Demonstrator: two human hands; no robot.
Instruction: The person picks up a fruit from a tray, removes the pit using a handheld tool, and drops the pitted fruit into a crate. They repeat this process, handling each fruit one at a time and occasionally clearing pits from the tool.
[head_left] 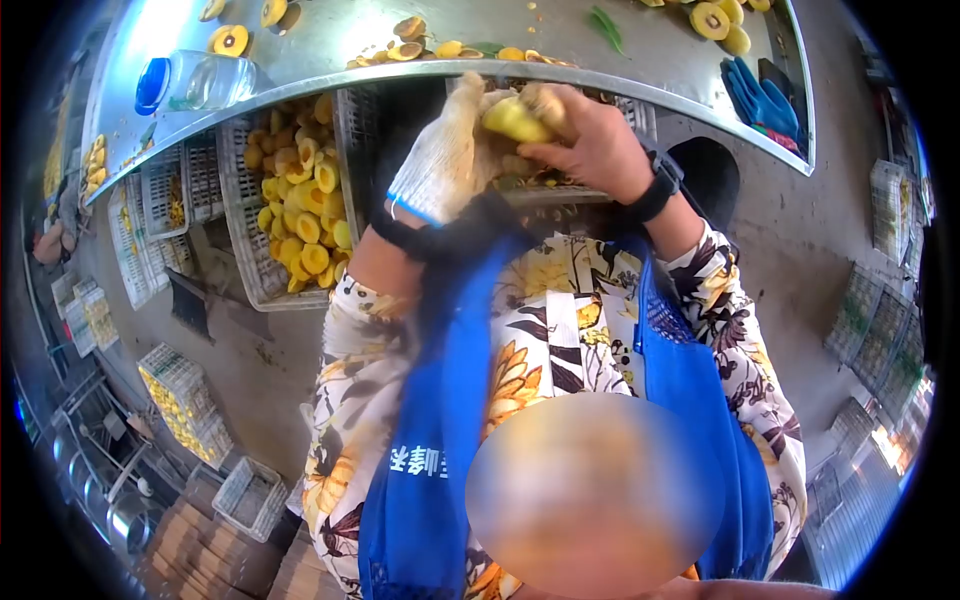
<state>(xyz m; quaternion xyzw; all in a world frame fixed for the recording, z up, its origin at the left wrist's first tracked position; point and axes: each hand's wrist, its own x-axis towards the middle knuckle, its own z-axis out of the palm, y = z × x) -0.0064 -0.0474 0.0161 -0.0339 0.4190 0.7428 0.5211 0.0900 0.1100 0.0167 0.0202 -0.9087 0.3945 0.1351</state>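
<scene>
Both hands meet in front of the chest, at the metal table's near edge. My left hand [447, 150], in a white knitted glove stained brownish at the fingers, closes on a yellow-green fruit [515, 120] from the left; its lower fingers are blurred. My right hand [590, 135], bare and with a black band at the wrist, grips the same fruit from the right with thumb and fingers. Under the hands, a crate [560, 197] with fruit scraps shows in part. To the left stands a light crate [240, 235] of yellow fruit halves [305, 215].
On the metal table [330, 40] lie a clear jar with a blue lid [200, 82], fruit halves [710, 20], a green leaf [607, 30] and blue gloves [762, 100]. More crates [185, 400] stand on the floor at left, others [875, 320] at right. A dark round shape [708, 175] is below the table.
</scene>
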